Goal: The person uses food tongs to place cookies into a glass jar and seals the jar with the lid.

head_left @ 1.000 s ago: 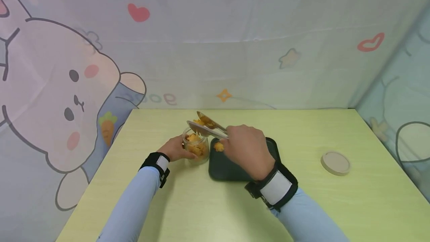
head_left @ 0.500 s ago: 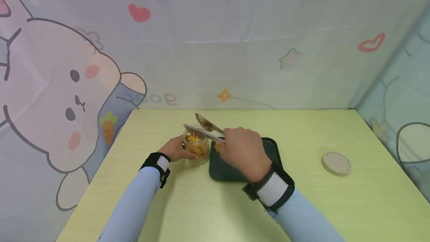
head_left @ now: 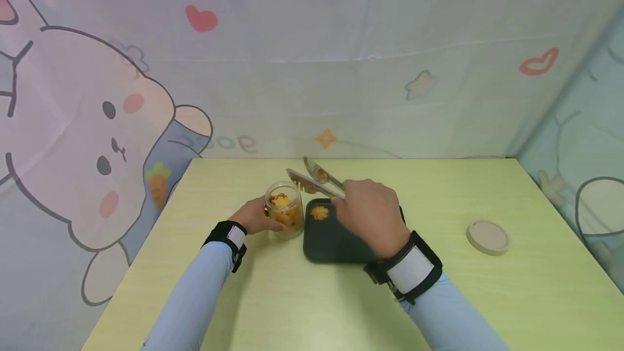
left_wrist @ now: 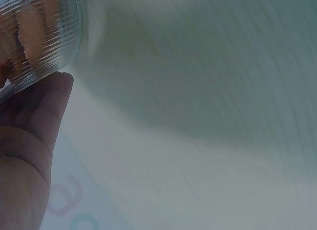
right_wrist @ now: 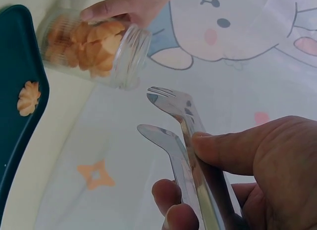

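Note:
A clear glass jar [head_left: 287, 221] stands on the table, filled with golden flower-shaped cookies [right_wrist: 84, 44]. My left hand [head_left: 255, 216] grips the jar from its left side, thumb toward the front; the left wrist view shows the fingers along the ribbed glass. In my right hand [head_left: 368, 218] is a pair of metal tongs [head_left: 319, 177], their tips apart with nothing between them, up and to the right of the jar's mouth. One cookie [head_left: 319, 212] lies in the upper left corner of the dark green tray [head_left: 331, 248], which my right hand partly covers.
A round beige lid [head_left: 487, 236] lies on the table [head_left: 536, 297] to the right. Behind the table's back edge hangs a printed cloth [head_left: 341, 96] with a cartoon rabbit and hearts. The tray sits just right of the jar.
The tongs held a cookie over the jar's mouth, then dipped and released it there. My right hand has since drawn them up and right, bare. My left hand and the jar stay put.

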A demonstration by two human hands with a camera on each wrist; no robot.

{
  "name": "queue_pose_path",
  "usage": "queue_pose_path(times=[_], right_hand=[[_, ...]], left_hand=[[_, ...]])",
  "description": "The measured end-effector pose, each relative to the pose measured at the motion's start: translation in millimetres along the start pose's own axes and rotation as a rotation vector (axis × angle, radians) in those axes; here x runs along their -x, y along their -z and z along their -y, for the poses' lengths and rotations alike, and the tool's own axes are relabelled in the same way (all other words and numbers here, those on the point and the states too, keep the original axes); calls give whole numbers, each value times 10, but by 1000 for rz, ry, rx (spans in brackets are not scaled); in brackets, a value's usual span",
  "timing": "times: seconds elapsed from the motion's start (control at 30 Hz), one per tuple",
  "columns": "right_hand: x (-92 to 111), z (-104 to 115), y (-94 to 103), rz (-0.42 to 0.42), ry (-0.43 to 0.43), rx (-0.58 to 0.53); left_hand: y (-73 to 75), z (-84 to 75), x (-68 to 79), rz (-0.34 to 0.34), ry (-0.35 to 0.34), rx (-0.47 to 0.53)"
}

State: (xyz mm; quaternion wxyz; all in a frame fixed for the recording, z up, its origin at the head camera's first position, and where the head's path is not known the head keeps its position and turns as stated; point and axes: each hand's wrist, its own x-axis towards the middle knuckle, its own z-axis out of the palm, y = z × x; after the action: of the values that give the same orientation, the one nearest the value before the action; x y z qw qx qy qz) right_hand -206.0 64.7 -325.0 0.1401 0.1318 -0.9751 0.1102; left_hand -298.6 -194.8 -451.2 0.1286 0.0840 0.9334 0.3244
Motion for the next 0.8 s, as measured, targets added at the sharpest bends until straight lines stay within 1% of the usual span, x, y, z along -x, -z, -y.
queue_pose_path(times=[0.13, 0.33, 0.63, 0.8], right_hand=[[-12, -83, -23, 7, -21, -9], [-13, -177, -112, 52, -50, -3], [-8, -289, -335, 182, -97, 17], [0, -334, -466, 235, -102, 27]], left_hand=[[-3, 6, -6, -1, -2, -1], [1, 3, 3, -1, -7, 2], [-8, 18, -7, 3, 3, 1], [-9, 9, -10, 2, 5, -5]])
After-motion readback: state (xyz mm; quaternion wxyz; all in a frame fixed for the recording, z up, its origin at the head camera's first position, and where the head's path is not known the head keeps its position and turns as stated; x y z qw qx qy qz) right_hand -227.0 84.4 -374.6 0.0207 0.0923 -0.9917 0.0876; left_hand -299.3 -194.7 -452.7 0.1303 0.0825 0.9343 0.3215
